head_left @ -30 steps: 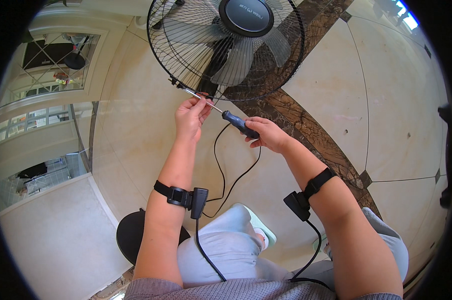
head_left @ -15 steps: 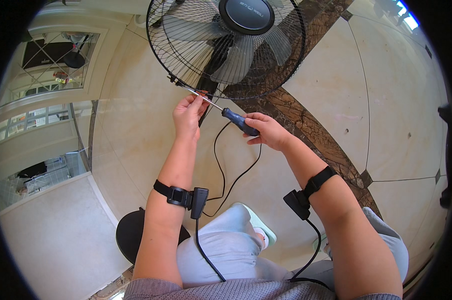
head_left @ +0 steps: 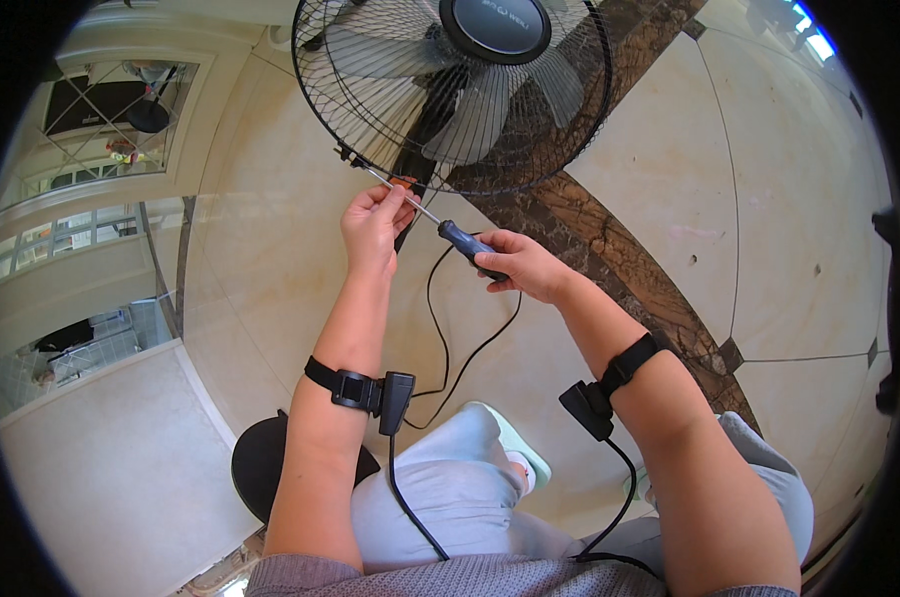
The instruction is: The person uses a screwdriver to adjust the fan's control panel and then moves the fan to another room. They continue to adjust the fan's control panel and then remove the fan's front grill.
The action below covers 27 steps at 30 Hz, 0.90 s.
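While its tip meets the fan guard at the lower-left rim, a blue-handled screwdriver sits clenched in the right hand; left hand pinches the shaft w/ fingertips, above a black cord.

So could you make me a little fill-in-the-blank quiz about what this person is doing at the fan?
1. The right hand holds the screwdriver by its ____ handle.
2. The screwdriver's tip meets the lower-left rim of the fan's wire ____.
3. The left hand pinches the tool's metal ____.
4. A black ____ is strapped around each forearm.

Missing words: blue; guard; shaft; band
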{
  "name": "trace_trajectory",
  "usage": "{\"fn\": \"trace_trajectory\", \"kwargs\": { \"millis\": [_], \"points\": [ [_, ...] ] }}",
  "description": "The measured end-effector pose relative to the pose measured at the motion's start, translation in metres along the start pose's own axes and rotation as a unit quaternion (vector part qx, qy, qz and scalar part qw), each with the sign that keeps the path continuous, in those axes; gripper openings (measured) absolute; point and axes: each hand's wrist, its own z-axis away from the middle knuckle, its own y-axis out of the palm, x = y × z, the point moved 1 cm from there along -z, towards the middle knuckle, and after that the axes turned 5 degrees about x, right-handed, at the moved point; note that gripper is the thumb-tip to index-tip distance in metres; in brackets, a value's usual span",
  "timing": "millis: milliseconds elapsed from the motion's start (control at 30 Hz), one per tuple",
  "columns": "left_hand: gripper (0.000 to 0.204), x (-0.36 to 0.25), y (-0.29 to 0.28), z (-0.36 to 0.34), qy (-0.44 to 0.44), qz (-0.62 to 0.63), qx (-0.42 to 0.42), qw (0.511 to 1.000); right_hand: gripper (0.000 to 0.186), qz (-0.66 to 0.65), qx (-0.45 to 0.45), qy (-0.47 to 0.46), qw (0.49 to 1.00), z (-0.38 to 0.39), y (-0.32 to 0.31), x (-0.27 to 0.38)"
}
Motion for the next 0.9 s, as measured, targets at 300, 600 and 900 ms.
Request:
{"fn": "trace_trajectory", "kwargs": {
  "millis": [300,600,900],
  "points": [
    [0.008,0.002,0.008,0.001,0.003,0.013,0.018,1.0,0.039,0.219,-0.089,-0.088,0.968,-0.004,0.012,0.003],
    [0.01,0.0,0.006,0.0,-0.024,0.056,0.012,0.998,0.037,0.129,-0.005,-0.048,0.99,-0.003,0.011,0.004],
    [0.01,0.005,0.0,-0.003,-0.002,0.087,-0.01,0.996,0.036,0.084,-0.005,-0.049,0.995,-0.002,0.014,0.004]
  ]
}}
